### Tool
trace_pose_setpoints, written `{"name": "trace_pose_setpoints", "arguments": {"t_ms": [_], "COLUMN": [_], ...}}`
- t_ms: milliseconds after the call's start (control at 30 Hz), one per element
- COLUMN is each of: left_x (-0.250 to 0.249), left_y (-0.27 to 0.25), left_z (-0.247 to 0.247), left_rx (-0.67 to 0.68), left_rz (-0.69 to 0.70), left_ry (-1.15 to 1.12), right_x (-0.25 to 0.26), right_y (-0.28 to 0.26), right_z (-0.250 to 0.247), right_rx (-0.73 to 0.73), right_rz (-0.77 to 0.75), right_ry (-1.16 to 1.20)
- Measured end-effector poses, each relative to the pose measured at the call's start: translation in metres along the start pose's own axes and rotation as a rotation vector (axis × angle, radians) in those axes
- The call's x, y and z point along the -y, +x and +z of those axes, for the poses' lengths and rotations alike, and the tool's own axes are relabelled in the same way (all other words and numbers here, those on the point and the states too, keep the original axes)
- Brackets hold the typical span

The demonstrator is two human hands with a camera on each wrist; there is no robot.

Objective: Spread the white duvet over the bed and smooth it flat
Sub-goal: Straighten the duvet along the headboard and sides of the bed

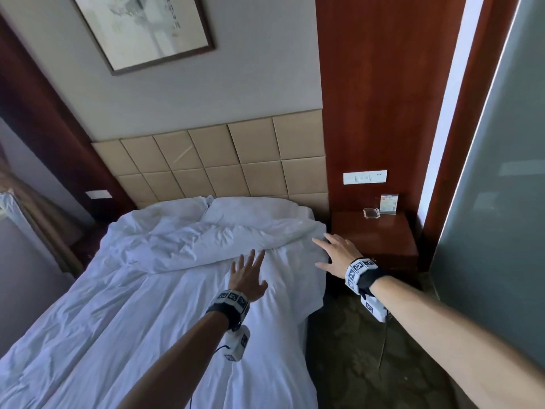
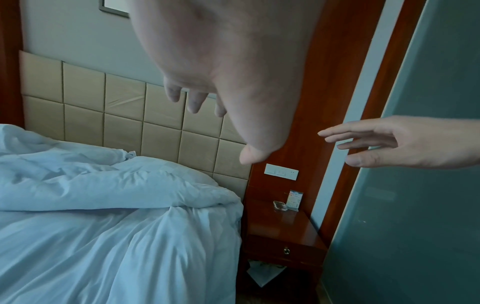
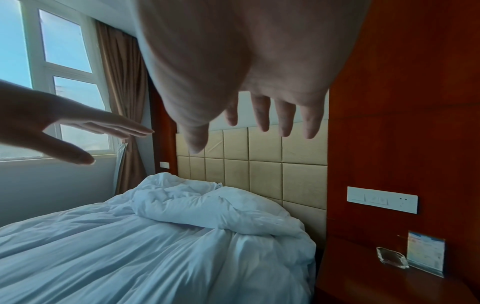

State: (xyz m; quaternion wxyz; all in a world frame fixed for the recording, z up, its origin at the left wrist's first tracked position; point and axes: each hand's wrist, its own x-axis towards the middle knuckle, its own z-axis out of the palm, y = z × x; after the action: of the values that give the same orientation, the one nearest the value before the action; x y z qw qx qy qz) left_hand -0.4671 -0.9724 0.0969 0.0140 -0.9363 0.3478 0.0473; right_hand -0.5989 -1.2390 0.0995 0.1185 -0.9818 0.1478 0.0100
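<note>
The white duvet (image 1: pixel 132 305) covers the bed, wrinkled, with its top part folded back in a rumpled roll (image 1: pixel 188 243) below the headboard; the same duvet (image 2: pixel 103 236) (image 3: pixel 130 257) fills both wrist views. My left hand (image 1: pixel 247 276) hovers over the duvet just short of the fold, fingers straight and spread, holding nothing. My right hand (image 1: pixel 333 255) reaches toward the fold's right corner at the bed's edge, fingers straight and apart, also holding nothing. Both wrist views show the hands above the fabric, not touching it. A pillow (image 1: pixel 253 208) lies against the headboard.
A padded beige headboard (image 1: pixel 212 160) backs the bed. A dark wooden nightstand (image 1: pixel 374 234) stands right of the bed with a glass ashtray (image 1: pixel 372 213) and a small card stand (image 1: pixel 388 203). A grey panel (image 1: pixel 495 231) is on the right. Patterned carpet (image 1: pixel 354 349) lies alongside the bed.
</note>
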Motion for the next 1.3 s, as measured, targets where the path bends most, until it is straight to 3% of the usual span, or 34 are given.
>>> {"name": "trace_pose_setpoints", "arguments": {"t_ms": [133, 367, 667, 800, 933, 1033, 1200, 1300], "left_x": [0.008, 0.030, 0.105, 0.147, 0.171, 0.184, 0.203, 0.208], "left_y": [0.080, 0.207, 0.307, 0.359, 0.413, 0.452, 0.530, 0.558], "left_z": [0.010, 0.020, 0.012, 0.041, 0.087, 0.131, 0.206, 0.251], "left_rx": [0.019, 0.039, 0.099, 0.165, 0.237, 0.249, 0.112, 0.081], "left_rz": [-0.072, -0.328, -0.554, -0.610, -0.696, -0.852, -1.162, -1.341], "left_ry": [0.001, -0.036, -0.052, -0.106, -0.212, -0.367, -0.681, -0.796], "right_x": [-0.036, -0.076, -0.028, -0.014, -0.009, -0.007, -0.026, -0.037], "right_y": [0.088, 0.283, 0.464, 0.521, 0.562, 0.580, 0.626, 0.642], "right_z": [0.007, 0.021, 0.042, 0.090, 0.150, 0.195, 0.279, 0.315], "right_rx": [0.042, 0.161, 0.287, 0.332, 0.425, 0.558, 0.609, 0.683], "right_rz": [-0.048, -0.281, -0.501, -0.605, -0.613, -0.581, -0.427, -0.428], "right_ry": [-0.026, -0.093, -0.159, -0.238, -0.265, -0.232, -0.195, -0.164]}}
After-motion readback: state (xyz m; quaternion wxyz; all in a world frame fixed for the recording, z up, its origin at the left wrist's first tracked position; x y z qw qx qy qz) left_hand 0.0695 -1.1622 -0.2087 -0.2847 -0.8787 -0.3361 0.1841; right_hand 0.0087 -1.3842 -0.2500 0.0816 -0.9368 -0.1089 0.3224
